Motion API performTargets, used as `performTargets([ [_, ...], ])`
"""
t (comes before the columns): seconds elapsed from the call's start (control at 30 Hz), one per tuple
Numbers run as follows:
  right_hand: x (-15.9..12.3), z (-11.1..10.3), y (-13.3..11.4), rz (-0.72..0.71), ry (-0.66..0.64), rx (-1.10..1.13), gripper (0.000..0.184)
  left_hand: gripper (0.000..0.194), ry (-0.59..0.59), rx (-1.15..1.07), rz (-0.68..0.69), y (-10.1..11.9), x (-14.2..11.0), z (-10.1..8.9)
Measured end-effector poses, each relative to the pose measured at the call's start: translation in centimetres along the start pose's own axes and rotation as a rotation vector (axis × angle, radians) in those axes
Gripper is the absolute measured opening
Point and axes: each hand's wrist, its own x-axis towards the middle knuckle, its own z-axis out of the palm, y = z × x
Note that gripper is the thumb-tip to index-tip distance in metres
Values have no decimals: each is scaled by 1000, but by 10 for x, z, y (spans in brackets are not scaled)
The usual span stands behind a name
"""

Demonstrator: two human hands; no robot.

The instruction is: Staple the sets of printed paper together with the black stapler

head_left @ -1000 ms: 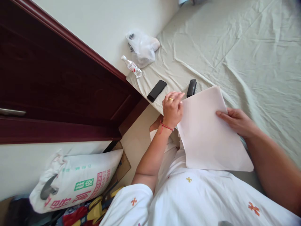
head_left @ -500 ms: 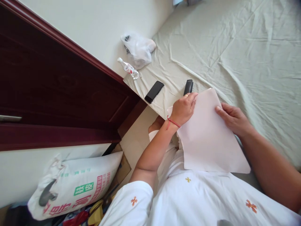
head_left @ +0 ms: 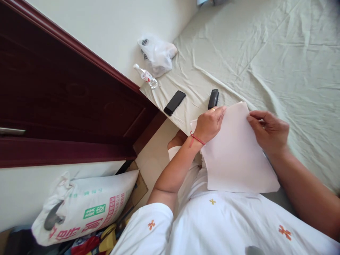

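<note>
White paper sheets point(head_left: 236, 152) lie slanted across my lap and the bed's edge, their far corner pointing away from me. My left hand point(head_left: 211, 122), with a ring and a red string bracelet, is closed on the far left part of the paper. At the right edge my right hand point(head_left: 269, 131) pinches the paper between thumb and forefinger, the other fingers curled. Just beyond my left hand lies a black stapler point(head_left: 213, 98), apart from the paper. A black phone point(head_left: 174, 103) rests to its left on the sheet.
The bed point(head_left: 265, 46) has a wrinkled pale green cover. A plastic bottle point(head_left: 146, 76) and a white plastic bag point(head_left: 158, 56) stand by the wall. A dark red wooden panel point(head_left: 66, 81) is on the left, with a printed white sack point(head_left: 92, 202) below it.
My right hand has shifted slightly up along the paper's right edge, its fingers now curled into a pinch. My left hand keeps its place on the paper.
</note>
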Motion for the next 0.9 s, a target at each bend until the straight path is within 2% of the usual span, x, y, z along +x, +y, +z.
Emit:
performTargets([
  [0.17, 3, 0, -3, -298, 136, -93, 13, 52, 11, -53, -8, 1, -1, 1],
  [0.23, 3, 2, -1, -344, 161, -120, 12, 55, -3, -30, 0, 2, -2, -1],
  [0.5, 6, 6, -4, -261, 144, -96, 17, 55, -9, 78, 34, 7, -5, -7],
  [0.73, 9, 5, -12, -320, 161, -37, 9, 52, 12, 98, 54, 12, -6, -12],
  [0.83, 10, 6, -10, -284, 150, -33, 9, 52, 7, 104, 44, 15, -6, -13],
  [0.9, 12, 5, -7, -207, 110, -21, 10, 51, 18, 107, 44, 16, -6, -13],
])
